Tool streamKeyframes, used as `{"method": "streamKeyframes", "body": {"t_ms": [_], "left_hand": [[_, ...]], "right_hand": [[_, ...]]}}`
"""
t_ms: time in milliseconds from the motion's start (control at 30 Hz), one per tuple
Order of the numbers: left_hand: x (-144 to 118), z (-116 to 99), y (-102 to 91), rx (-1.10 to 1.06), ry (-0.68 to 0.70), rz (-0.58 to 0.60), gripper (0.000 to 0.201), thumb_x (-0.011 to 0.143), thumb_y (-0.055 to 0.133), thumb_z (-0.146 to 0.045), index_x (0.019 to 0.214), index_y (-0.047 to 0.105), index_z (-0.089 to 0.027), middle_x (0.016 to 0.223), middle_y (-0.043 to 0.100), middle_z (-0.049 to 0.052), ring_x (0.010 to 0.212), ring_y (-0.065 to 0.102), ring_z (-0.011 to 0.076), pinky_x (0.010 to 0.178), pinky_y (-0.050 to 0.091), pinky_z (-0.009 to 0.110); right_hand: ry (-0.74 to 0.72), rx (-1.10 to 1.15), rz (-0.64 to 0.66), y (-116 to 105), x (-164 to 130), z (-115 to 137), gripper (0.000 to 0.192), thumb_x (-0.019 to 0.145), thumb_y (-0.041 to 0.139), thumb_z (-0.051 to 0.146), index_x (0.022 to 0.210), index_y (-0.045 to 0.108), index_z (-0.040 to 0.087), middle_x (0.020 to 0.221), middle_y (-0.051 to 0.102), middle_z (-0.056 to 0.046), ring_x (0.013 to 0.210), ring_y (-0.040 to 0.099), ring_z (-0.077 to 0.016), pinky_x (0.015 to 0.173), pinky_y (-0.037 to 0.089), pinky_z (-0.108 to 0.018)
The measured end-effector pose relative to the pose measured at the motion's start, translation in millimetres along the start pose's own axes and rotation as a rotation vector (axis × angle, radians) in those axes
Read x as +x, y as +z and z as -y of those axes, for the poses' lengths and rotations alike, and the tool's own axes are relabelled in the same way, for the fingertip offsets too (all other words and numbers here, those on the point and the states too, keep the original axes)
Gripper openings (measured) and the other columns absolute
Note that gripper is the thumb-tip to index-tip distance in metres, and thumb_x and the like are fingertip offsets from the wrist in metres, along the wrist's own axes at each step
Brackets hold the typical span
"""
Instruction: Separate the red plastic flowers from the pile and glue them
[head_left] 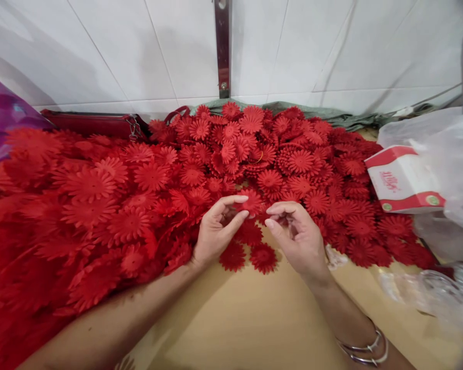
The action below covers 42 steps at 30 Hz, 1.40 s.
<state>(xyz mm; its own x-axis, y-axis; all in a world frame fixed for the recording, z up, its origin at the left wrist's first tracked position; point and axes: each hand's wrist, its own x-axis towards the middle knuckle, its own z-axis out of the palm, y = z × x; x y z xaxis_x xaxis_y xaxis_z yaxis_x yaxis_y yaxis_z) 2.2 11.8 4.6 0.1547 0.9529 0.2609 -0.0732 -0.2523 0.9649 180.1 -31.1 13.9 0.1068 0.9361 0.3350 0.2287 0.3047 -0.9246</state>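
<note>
While a huge heap of red flowers [146, 174] covers the table [254, 324], the left hand [216, 231] pinches one flower [250, 201]; the right hand [299, 239] curls loosely beside it, grasp unclear. Two flowers [247, 257] lie near; most look untouched.

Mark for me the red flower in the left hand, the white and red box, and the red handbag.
red flower [250, 201], head view, on its petals above the thumb.
white and red box [403, 181], head view, on its white side.
red handbag [92, 125], head view, on its body.
</note>
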Motion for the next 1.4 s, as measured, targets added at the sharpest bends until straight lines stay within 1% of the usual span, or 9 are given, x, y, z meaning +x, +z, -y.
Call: {"method": "streamKeyframes", "body": {"t_ms": [133, 400, 567, 733, 833, 933, 1100, 1267, 1400], "left_hand": [[-1, -2, 0.9, -0.139, -0.142, 0.138, 0.049, 0.086, 0.078, -0.029, 0.129, 0.054, -0.021, 0.091, 0.074, 0.001, 0.078, 0.067, 0.0108, 0.074, 0.051, 0.021], [6, 5, -1.7, -0.285, -0.298, 0.217, 0.046, 0.078, 0.085, -0.031, 0.115, 0.061, -0.019, 0.088, 0.076, 0.001, 0.076, 0.069, 0.0115, 0.078, 0.054, 0.024], [7, 3, -2.5, -0.186, -0.215, 0.241, 0.025, 0.082, 0.08, -0.038, 0.091, 0.072, -0.016, 0.089, 0.075, 0.003, 0.081, 0.065, 0.0129, 0.081, 0.052, 0.025], [7, -1, -4.1, -0.087, -0.178, 0.18, 0.032, 0.079, 0.083, -0.037, 0.072, 0.061, -0.016, 0.069, 0.059, -0.005, 0.066, 0.05, 0.0083, 0.066, 0.043, 0.02], [7, -1, -5.3, -0.078, -0.184, 0.177, 0.032, 0.079, 0.083, -0.041, 0.073, 0.063, -0.016, 0.07, 0.06, -0.004, 0.067, 0.051, 0.0091, 0.069, 0.043, 0.021], [7, -1, -6.1, -0.122, -0.197, 0.234, 0.031, 0.082, 0.079, -0.046, 0.077, 0.07, -0.016, 0.074, 0.065, -0.001, 0.07, 0.055, 0.0109, 0.073, 0.046, 0.023], [6, -1, -5.0, -0.146, -0.174, 0.342, 0.023, 0.087, 0.076, -0.039, 0.088, 0.076, -0.015, 0.085, 0.072, 0.003, 0.081, 0.063, 0.0142, 0.081, 0.049, 0.025], [4, 0, -2.3, -0.161, -0.177, 0.327, 0.024, 0.087, 0.076, -0.037, 0.082, 0.069, -0.015, 0.079, 0.067, 0.001, 0.074, 0.057, 0.0113, 0.075, 0.047, 0.023], [4, 0, -2.3, -0.167, -0.19, 0.304, 0.03, 0.084, 0.079, -0.04, 0.078, 0.064, -0.015, 0.075, 0.062, -0.001, 0.071, 0.055, 0.0107, 0.072, 0.045, 0.023]], "right_hand": [[0.029, 0.023, -0.038, 8, -2, -2, 0.033, 0.088, 0.075, 0.027, 0.116, 0.058, 0.027, 0.108, 0.061, -0.002, 0.097, 0.061, -0.0165, 0.09, 0.05, -0.033], [0.015, 0.029, -0.074, 8, -5, -5, 0.017, 0.091, 0.07, 0.02, 0.104, 0.063, 0.028, 0.099, 0.066, 0.001, 0.092, 0.065, -0.0134, 0.087, 0.053, -0.028], [-0.038, -0.001, -0.043, 7, -4, -7, 0.02, 0.093, 0.067, 0.017, 0.108, 0.06, 0.027, 0.105, 0.063, -0.002, 0.095, 0.064, -0.0155, 0.087, 0.054, -0.032], [-0.27, -0.176, -0.005, 7, -3, 4, 0.025, 0.091, 0.064, 0.012, 0.113, 0.06, 0.024, 0.121, 0.057, -0.009, 0.117, 0.058, -0.0213, 0.097, 0.051, -0.039], [-0.302, -0.258, 0.029, 7, -2, 7, 0.022, 0.091, 0.068, 0.016, 0.112, 0.065, 0.024, 0.119, 0.058, -0.009, 0.118, 0.059, -0.0212, 0.105, 0.048, -0.041], [-0.249, -0.247, 0.041, 6, -1, 4, 0.014, 0.094, 0.067, 0.019, 0.107, 0.068, 0.026, 0.114, 0.063, -0.006, 0.111, 0.062, -0.0189, 0.099, 0.051, -0.038], [-0.111, -0.112, 0.016, 3, 0, -4, 0.006, 0.095, 0.063, 0.02, 0.096, 0.067, 0.024, 0.111, 0.065, -0.006, 0.109, 0.064, -0.019, 0.099, 0.05, -0.038], [0.096, 0.091, 0.045, 5, -2, -5, 0.005, 0.094, 0.063, 0.025, 0.089, 0.064, 0.024, 0.111, 0.066, -0.005, 0.106, 0.064, -0.0189, 0.094, 0.052, -0.035], [0.142, 0.149, 0.095, 5, -2, -3, 0.006, 0.095, 0.063, 0.03, 0.092, 0.065, 0.024, 0.11, 0.068, -0.004, 0.106, 0.065, -0.0181, 0.093, 0.052, -0.032]]}}
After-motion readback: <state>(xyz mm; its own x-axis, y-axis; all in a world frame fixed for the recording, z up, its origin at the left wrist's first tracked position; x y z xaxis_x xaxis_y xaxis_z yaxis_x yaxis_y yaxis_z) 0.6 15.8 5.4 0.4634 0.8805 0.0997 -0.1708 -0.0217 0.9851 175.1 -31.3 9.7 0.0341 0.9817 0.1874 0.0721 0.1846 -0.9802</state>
